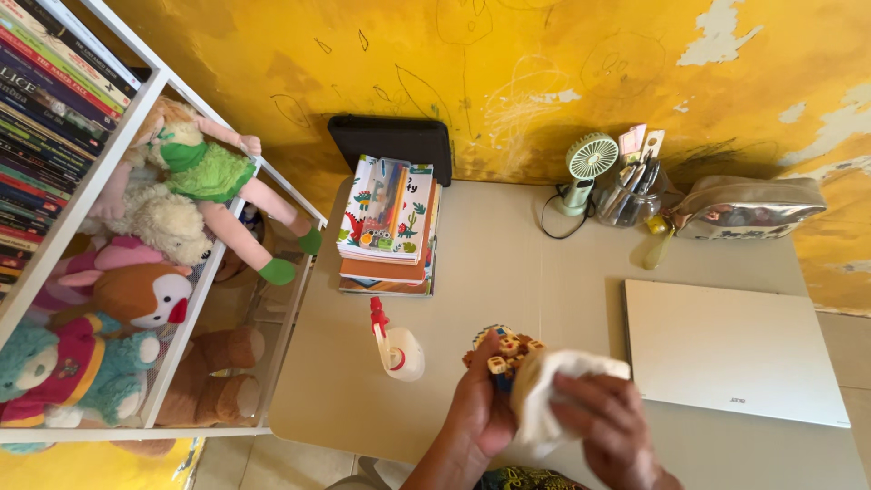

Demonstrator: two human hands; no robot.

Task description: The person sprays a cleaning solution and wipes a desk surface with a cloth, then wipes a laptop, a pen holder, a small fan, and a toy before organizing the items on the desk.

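**Toy and cloth held over the desk**

Gripping a small figure built of brown, yellow and blue toy bricks (504,352), the left hand (481,408) wraps its fingers around the figure's lower part and holds it above the front edge of the pale desk (508,263). The right hand (606,426) is closed on a crumpled white cloth (549,390), which is pressed against the right side of the brick figure.

Just left of the hands a white spray bottle (397,349) with a red trigger stands on the desk. Farther back lies a stack of books (388,231) with a colourful pencil case on top. A small green fan (585,171), a pen holder (628,195) and a shiny silver pouch (748,209) sit along the yellow wall. A closed white laptop (730,349) lies to the right. A white shelf (154,100) on the left holds plush toys (136,299).
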